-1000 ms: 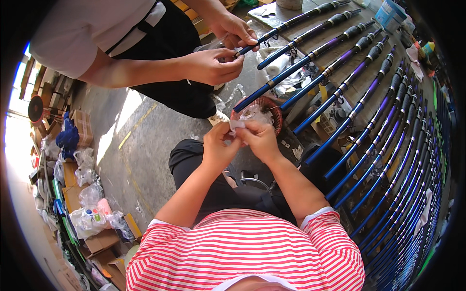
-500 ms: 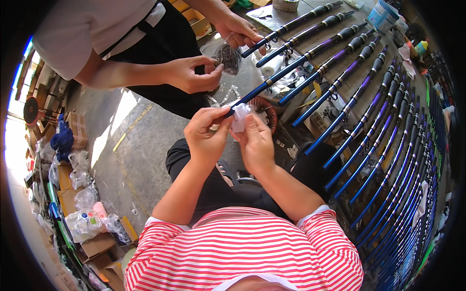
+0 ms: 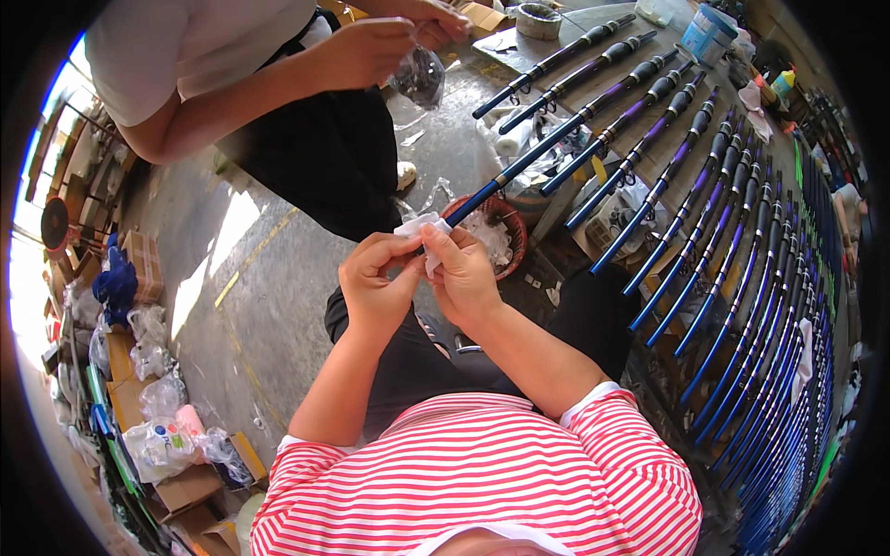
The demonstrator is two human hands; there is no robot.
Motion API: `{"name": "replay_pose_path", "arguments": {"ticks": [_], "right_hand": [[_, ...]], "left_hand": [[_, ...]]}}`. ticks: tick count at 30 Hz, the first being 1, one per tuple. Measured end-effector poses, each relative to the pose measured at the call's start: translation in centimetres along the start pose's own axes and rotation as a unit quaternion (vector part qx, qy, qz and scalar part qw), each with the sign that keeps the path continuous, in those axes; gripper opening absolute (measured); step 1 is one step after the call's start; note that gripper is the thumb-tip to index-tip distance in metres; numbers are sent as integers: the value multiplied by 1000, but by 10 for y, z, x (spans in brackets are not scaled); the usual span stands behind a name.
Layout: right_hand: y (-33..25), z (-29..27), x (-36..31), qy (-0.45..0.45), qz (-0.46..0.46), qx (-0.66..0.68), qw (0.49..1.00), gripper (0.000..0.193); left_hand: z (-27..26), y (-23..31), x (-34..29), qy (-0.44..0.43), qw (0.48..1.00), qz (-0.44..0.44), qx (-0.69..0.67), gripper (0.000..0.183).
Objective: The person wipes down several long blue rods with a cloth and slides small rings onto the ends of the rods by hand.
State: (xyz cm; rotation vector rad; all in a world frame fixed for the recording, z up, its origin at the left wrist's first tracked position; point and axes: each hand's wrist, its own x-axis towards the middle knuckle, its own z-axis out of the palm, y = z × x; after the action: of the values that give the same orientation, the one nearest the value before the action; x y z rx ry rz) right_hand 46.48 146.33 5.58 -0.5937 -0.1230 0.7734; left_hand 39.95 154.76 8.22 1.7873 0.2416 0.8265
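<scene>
A blue fishing rod (image 3: 505,176) reaches toward me from the table, its near end at my hands. My right hand (image 3: 465,276) is closed on a crumpled white tissue (image 3: 414,225), pressed round the rod's end. Beside it my left hand (image 3: 378,278) is pinched closed, thumb against fingers, close to the tissue. What those left fingertips hold is hidden; a small dark spot shows between them. Several more blue and purple rods (image 3: 640,190) with black grips lie side by side to the right, their blue ends pointing my way.
Across from me a co-worker's hands (image 3: 394,46) hold a clear plastic bag (image 3: 422,79) with dark contents. A red basket (image 3: 512,243) with white scraps stands below the rod. A blue tub (image 3: 709,35) sits on the table (image 3: 593,18). Boxes (image 3: 190,477) and plastic bags line the left.
My right hand has brought the tissue round the rod's end, and both hands have shifted slightly left and toward me. The co-worker's hands and bag have moved up and away.
</scene>
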Motion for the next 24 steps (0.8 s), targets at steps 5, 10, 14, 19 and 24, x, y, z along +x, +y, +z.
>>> {"name": "replay_pose_path", "arguments": {"ticks": [5,10,14,19,24], "right_hand": [[5,8,-7,7,2,-11,1000,14],[7,13,-6,35,11,0,999,14],[9,12,-8,28,19,-9,999,14],[8,16,-10,39,15,-6,999,13],[10,13,-10,32,13,2,999,12]], "left_hand": [[-12,3,-9,5,1000,12,10,17],[-20,3,-15,-6,1000,-14,8,16],[-23,3,-18,1,1000,-10,2,16],[-22,3,-19,17,1000,-2,11,15],[-22,6,-20,22,996,33,75,15]]}}
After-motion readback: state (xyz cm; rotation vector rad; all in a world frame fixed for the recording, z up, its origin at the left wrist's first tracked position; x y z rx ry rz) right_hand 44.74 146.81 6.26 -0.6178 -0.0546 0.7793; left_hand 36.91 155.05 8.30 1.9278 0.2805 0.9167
